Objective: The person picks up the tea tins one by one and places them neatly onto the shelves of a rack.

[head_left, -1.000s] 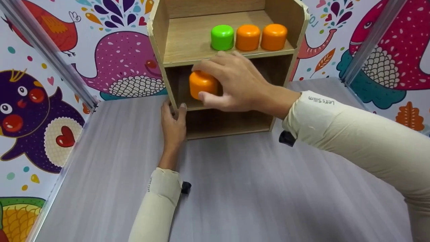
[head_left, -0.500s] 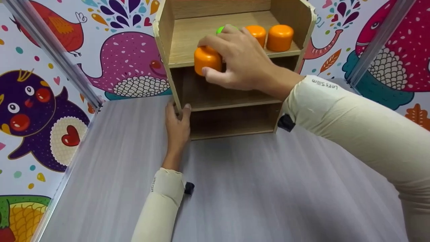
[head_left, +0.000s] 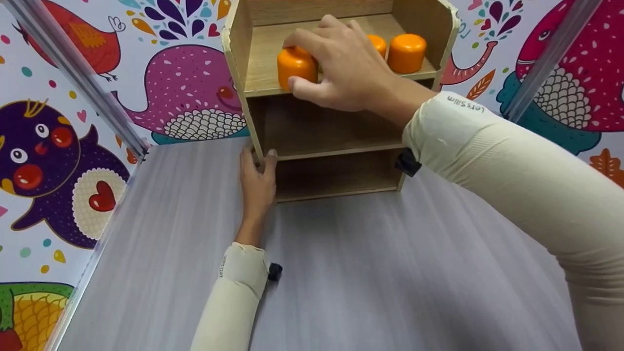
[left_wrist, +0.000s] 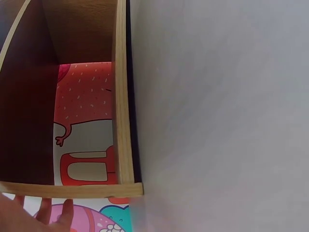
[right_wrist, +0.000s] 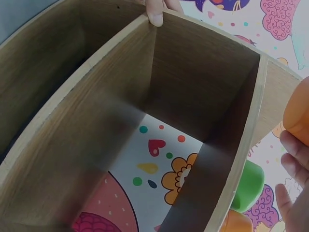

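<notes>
My right hand [head_left: 348, 70] holds a glossy orange cylinder with a rounded top [head_left: 295, 68], thumb low on its front and fingers over the top. It is at the front edge of the shelf's upper board; whether it touches the board I cannot tell. Right of it on that board stand two matching orange cylinders, one partly covered by my hand [head_left: 378, 45], the other in full view [head_left: 407, 52]. A green cylinder [right_wrist: 248, 186] shows in the right wrist view, hidden in the head view. My left hand [head_left: 257, 183] grips the left side panel of the wooden shelf [head_left: 336, 152].
Below the upper board are two bare compartments, open through the back in the wrist views. The shelf stands on a grey table [head_left: 341, 273]. Walls with cartoon animals [head_left: 195, 92] close in behind and at the sides, with metal corner posts [head_left: 80, 73].
My right hand has lifted the orange cylinder from in front of the middle compartment up to the upper board, covering the green one. My left hand has stayed on the side panel.
</notes>
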Demonstrator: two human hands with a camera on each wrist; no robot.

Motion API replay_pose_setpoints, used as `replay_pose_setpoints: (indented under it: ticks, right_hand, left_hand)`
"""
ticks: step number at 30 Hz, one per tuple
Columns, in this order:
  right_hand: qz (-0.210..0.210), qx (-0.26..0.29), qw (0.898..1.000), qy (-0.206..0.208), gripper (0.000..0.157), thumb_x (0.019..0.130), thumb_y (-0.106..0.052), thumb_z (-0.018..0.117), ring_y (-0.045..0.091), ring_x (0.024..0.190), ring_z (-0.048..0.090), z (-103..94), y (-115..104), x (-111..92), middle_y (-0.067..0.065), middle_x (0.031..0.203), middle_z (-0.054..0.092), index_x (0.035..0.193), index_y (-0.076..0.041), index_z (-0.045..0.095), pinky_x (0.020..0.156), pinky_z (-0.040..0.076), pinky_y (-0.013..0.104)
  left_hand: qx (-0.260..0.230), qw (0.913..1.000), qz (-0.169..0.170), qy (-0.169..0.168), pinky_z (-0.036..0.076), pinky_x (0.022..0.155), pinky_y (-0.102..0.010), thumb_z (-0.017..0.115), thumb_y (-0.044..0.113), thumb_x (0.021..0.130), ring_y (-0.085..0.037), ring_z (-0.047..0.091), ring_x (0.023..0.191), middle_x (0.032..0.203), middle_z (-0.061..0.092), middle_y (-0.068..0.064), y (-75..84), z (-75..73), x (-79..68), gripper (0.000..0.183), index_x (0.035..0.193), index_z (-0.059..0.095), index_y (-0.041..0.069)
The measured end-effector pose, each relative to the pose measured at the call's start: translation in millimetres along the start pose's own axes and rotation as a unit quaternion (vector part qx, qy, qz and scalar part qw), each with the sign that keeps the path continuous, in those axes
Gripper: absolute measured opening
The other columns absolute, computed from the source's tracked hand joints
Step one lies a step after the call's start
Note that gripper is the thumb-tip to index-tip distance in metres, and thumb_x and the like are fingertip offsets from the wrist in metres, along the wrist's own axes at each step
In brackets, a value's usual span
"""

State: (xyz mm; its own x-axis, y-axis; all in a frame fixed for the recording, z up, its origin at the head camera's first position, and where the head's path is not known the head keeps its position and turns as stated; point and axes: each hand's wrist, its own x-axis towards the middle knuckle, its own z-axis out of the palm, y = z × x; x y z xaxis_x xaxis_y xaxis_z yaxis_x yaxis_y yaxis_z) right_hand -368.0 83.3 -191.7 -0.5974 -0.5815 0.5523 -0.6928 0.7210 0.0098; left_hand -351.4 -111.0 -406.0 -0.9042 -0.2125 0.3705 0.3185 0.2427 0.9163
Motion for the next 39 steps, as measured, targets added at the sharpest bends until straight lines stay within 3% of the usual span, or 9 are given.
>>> replay_pose_setpoints:
  ticks: [11,20,29,39]
  right_hand:
    - [0.026,-0.023,0.999,-0.019,0.06,0.085,-0.061,0.044,0.023,0.104,0.043,0.0,1,14,0.002,0.115,0.063,0.132,-0.024,0.05,0.082,0.026,0.041]
    - [0.058,-0.038,0.996,-0.048,0.058,0.087,-0.058,0.041,0.022,0.115,0.042,3.7,0,30,0.0,0.12,0.06,0.135,-0.025,0.045,0.09,0.027,0.044]
    - [0.082,-0.058,0.991,-0.085,0.062,0.088,-0.062,0.036,0.023,0.112,0.04,12.9,1,34,0.0,0.125,0.058,0.138,-0.027,0.041,0.088,0.025,0.045]
    - [0.102,-0.088,0.983,-0.125,0.063,0.088,-0.062,0.034,0.025,0.115,0.039,20.1,4,37,0.003,0.128,0.056,0.14,-0.027,0.039,0.094,0.021,0.054]
  left_hand:
    - [0.009,0.9999,0.009,0.003,0.039,0.088,-0.041,0.052,0.029,0.095,-0.019,0.047,0.105,0.12,0.047,-0.009,3.6,-0.5,-2.4,0.045,0.133,0.041,0.008]
    - [0.005,0.9999,0.008,0.005,0.038,0.092,-0.044,0.052,0.029,0.095,-0.018,0.045,0.11,0.124,0.046,-0.009,3.6,-1.4,-1.6,0.046,0.135,0.04,0.008]
    - [0.009,0.9999,-0.009,-0.004,0.037,0.095,-0.044,0.051,0.03,0.096,-0.018,0.045,0.114,0.128,0.044,-0.008,3.8,-1.0,-2.1,0.049,0.137,0.037,0.009]
    - [0.004,0.9998,0.019,0.012,0.04,0.087,-0.039,0.052,0.026,0.095,-0.018,0.047,0.104,0.118,0.048,-0.008,2.6,0.6,-1.5,0.043,0.132,0.043,0.007]
